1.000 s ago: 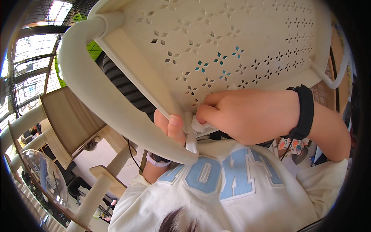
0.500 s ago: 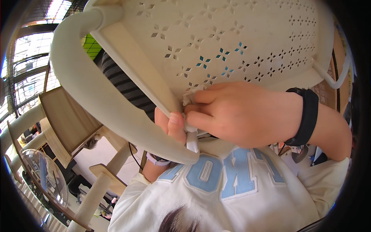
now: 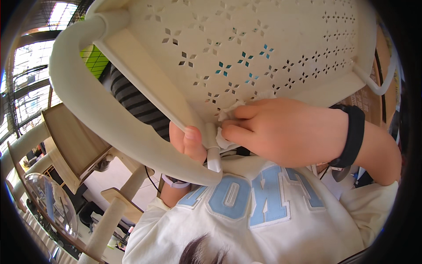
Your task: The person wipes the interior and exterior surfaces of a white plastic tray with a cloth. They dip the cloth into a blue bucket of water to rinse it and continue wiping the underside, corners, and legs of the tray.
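The cream perforated plastic chair point(image 3: 246, 53) looks smooth and matt, its curved armrest faintly glossy. At its six o'clock edge, a crumpled white paper tissue point(image 3: 226, 127) looks soft and fibrous. The black wristband point(image 3: 351, 136) at three o'clock looks like smooth matt rubber.

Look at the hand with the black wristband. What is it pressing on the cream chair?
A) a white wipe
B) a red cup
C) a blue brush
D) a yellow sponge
A: the right hand pinches a crumpled white wipe against the cream plastic chair, beside the left hand.
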A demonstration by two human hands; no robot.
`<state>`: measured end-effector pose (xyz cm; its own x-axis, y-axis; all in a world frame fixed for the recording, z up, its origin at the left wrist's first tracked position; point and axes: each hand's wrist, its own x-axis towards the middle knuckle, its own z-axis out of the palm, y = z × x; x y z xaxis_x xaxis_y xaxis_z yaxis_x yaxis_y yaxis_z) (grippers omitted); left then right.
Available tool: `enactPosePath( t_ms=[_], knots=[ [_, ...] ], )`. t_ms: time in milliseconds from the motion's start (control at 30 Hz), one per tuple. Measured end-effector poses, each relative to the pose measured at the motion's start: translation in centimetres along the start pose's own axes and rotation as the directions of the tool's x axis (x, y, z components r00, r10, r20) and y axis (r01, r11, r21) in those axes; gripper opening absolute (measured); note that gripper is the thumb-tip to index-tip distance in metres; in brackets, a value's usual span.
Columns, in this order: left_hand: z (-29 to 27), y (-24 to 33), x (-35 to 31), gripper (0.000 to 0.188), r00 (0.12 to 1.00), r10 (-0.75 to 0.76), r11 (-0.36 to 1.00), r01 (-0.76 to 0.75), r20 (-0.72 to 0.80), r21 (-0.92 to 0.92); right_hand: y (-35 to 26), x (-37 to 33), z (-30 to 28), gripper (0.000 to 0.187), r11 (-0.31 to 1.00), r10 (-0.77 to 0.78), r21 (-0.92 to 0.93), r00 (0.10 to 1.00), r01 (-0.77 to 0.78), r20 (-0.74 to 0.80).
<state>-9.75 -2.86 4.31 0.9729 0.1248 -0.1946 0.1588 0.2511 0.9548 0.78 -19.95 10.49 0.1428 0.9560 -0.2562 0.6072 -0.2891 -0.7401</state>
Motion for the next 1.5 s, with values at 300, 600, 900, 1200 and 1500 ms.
enactPosePath(
  t_ms=[300,600,900,1200,1500],
  knots=[
    [-0.7,0.5,-0.6,0.075,0.994,-0.089,0.961,0.101,-0.060,0.255,-0.4,0.2,-3.0,0.011,0.984,0.019,-0.173,0.988,-0.046,-0.154],
    [-0.5,-0.4,0.0,0.073,0.998,-0.012,0.998,0.016,-0.059,0.058,-1.2,2.5,2.2,0.008,0.962,-0.124,-0.272,0.918,0.018,-0.377],
    [-0.8,0.4,0.0,0.073,1.000,0.027,0.972,-0.030,0.014,0.232,-1.1,1.0,0.0,0.018,0.930,-0.038,-0.367,0.998,0.017,-0.048],
    [-0.4,-0.7,0.5,0.054,0.973,0.227,0.948,-0.213,-0.033,0.235,-1.0,3.5,1.7,0.016,0.814,-0.299,-0.580,0.834,-0.030,-0.463],
    [-2.4,-1.5,-0.3,0.039,0.998,0.032,0.977,-0.044,0.063,0.208,-3.1,2.6,-5.7,0.033,0.866,-0.127,-0.467,0.827,-0.176,-0.547]
  ],
)
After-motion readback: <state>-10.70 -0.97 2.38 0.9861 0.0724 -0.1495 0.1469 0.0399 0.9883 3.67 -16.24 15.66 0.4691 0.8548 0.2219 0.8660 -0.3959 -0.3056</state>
